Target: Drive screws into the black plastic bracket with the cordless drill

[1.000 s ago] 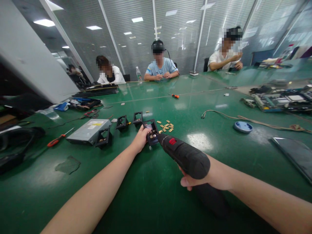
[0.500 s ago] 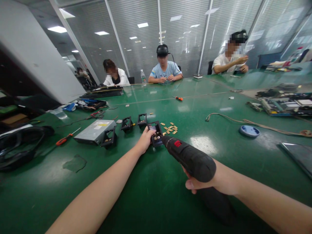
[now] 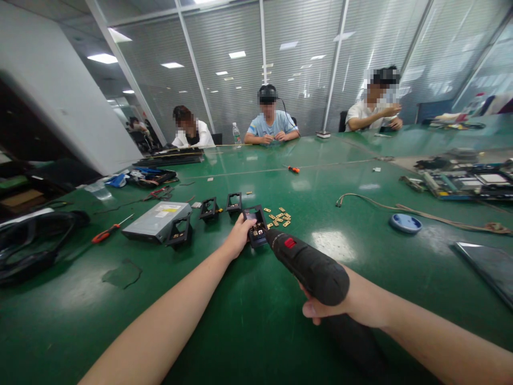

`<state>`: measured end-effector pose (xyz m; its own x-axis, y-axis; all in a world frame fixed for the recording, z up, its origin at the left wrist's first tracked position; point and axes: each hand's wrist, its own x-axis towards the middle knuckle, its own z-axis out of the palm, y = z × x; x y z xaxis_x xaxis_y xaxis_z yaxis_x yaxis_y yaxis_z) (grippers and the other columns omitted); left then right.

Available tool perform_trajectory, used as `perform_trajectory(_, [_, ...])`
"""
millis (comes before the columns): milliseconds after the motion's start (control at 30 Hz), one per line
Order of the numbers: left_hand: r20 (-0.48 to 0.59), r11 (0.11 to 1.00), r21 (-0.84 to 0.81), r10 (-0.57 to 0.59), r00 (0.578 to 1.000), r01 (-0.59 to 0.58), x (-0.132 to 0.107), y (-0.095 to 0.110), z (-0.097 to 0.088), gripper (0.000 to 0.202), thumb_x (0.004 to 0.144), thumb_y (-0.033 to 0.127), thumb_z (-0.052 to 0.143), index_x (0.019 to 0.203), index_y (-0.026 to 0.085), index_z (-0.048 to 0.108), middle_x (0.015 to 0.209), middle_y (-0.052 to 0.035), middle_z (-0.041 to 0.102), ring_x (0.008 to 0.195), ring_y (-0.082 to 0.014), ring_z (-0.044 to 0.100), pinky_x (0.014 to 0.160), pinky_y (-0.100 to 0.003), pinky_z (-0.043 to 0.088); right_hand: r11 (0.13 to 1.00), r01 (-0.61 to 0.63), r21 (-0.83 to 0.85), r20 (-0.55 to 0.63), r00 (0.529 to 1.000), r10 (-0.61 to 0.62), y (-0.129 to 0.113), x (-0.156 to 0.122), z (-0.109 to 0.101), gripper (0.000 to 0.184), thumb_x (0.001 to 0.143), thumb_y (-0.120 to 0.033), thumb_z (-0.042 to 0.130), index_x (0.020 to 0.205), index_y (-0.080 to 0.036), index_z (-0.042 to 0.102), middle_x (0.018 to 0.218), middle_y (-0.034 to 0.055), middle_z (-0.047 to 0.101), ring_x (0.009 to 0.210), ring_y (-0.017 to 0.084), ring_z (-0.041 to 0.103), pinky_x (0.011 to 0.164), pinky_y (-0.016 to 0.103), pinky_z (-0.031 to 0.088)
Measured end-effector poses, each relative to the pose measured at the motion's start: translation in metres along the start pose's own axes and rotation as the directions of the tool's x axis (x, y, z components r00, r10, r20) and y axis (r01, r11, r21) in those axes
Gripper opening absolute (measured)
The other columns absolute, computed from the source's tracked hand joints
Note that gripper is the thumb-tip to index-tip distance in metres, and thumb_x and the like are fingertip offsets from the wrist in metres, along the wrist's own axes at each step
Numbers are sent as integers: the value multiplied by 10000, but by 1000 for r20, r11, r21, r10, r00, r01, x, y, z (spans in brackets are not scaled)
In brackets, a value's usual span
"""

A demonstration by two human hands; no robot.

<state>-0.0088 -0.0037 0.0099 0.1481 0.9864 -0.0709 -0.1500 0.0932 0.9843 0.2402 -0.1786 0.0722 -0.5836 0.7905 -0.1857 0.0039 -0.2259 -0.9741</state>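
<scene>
My left hand (image 3: 239,235) is closed on the left side of a black plastic frame (image 3: 259,239) on the green table, its thumb over the inside where small brass pieces show. A black cordless drill (image 3: 306,262) with a red switch is gripped in my right hand (image 3: 326,306). The drill's nose points at the frame's right side; whether its tip touches is hidden. Just beyond the frame lies a scatter of small brass plates (image 3: 279,216). More black frames stand to the left: one (image 3: 234,202) nearby, another (image 3: 209,209), and a third (image 3: 179,232) against a grey metal drive (image 3: 154,220).
An orange-handled screwdriver (image 3: 106,233) and a black headset (image 3: 32,246) lie at left. Farther back is another screwdriver (image 3: 294,169). To the right are a blue round lid (image 3: 406,223), a cable (image 3: 377,201), a tablet (image 3: 487,267) and circuit boards (image 3: 468,182). Three people sit across the table.
The whole view has shifted slightly downward as the camera tilted. Both hands keep their grips; the drill stays at the frame.
</scene>
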Motion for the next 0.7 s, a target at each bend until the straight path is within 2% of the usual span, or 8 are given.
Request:
perform_trajectory(467, [14, 1000, -24, 3, 1000, -3, -2, 3, 2, 443, 765, 368, 765, 1163, 247, 613, 986, -2, 731, 856, -185, 724, 781, -324, 602, 998, 19, -54, 5, 1000, -19, -6, 0, 1, 328, 718, -314, 940, 759, -152, 657, 724, 10, 692, 604, 155, 673, 581, 254, 515])
perform_trajectory(700, [-7, 1000, -19, 1, 1000, -2, -1, 3, 3, 465, 744, 380, 770, 1160, 242, 616, 979, -12, 727, 857, -196, 717, 829, -359, 603, 996, -9, -84, -9, 1000, 8, -10, -2, 2, 354, 711, -330, 940, 722, -163, 629, 679, 4, 668, 604, 170, 675, 578, 265, 504])
